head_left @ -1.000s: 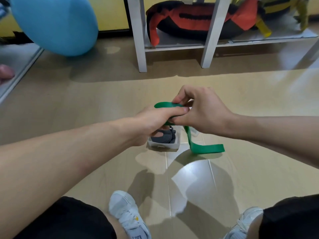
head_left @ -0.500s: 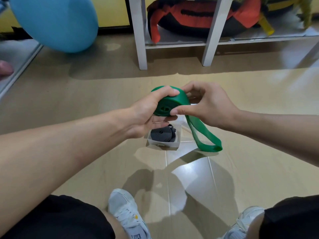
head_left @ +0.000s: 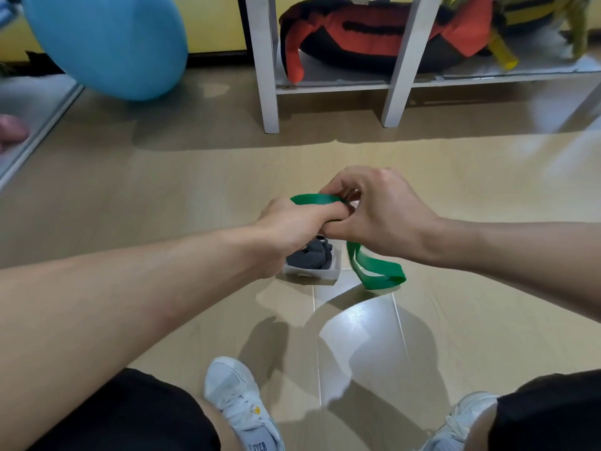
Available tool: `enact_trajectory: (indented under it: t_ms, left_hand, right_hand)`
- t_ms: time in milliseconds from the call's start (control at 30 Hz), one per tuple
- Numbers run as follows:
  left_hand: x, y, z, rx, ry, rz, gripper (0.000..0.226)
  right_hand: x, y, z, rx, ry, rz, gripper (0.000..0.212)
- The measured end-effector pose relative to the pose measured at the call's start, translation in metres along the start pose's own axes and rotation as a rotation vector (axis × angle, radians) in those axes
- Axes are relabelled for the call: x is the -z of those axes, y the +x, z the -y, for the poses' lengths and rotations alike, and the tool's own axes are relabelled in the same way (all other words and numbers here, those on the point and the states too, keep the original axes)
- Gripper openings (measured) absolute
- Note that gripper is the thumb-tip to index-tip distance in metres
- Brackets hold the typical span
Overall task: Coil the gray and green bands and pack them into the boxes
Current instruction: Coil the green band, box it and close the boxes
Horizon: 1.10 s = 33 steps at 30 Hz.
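Note:
Both hands hold the green band (head_left: 377, 270) above the floor. My left hand (head_left: 292, 224) grips the coiled part, which is mostly hidden inside the fingers, with one green turn arching over the knuckles. My right hand (head_left: 380, 211) pinches the band beside it. A loose loop of the band hangs down to the right and touches the floor. Below the hands a small white box (head_left: 312, 271) stands on the floor with the coiled gray band (head_left: 312, 257) inside it. A second box is not visible.
A white shelf frame (head_left: 268, 76) stands ahead with a red and black bag (head_left: 374, 30) on its lower board. A big blue ball (head_left: 110, 40) lies at the far left. My white shoes (head_left: 240, 405) and black shorts fill the bottom edge.
The hands rolled the green coil another turn and closed together over it. The hanging loop got shorter and swung slightly right.

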<state>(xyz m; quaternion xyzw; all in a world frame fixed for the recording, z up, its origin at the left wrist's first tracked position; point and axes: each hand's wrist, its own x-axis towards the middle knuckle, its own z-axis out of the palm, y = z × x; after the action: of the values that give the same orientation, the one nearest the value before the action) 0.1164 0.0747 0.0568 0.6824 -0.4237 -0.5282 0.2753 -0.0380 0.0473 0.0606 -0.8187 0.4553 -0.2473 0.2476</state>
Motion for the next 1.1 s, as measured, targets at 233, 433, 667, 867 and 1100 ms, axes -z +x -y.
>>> enact_trajectory:
  t_ms: [233, 433, 667, 867, 1100]
  left_hand:
    - [0.008, 0.010, -0.006, 0.040, -0.123, 0.084, 0.050]
    - [0.018, 0.006, -0.011, 0.064, -0.197, 0.184, 0.039]
    - [0.023, 0.002, -0.015, 0.070, -0.101, 0.171, 0.028]
    - [0.008, 0.000, -0.003, 0.010, 0.107, 0.061, 0.056]
    - [0.010, 0.008, -0.007, 0.037, -0.080, 0.071, 0.064]
  right_hand:
    - [0.014, 0.003, -0.012, 0.001, 0.157, 0.068, 0.066]
    - [0.018, -0.001, -0.024, -0.054, 0.323, 0.067, 0.036]
    - [0.017, 0.005, -0.018, -0.123, 0.164, 0.024, 0.034]
    - [0.005, 0.001, 0.003, -0.029, -0.034, 0.062, 0.025]
    - [0.010, 0.003, 0.000, -0.027, 0.117, 0.038, 0.049]
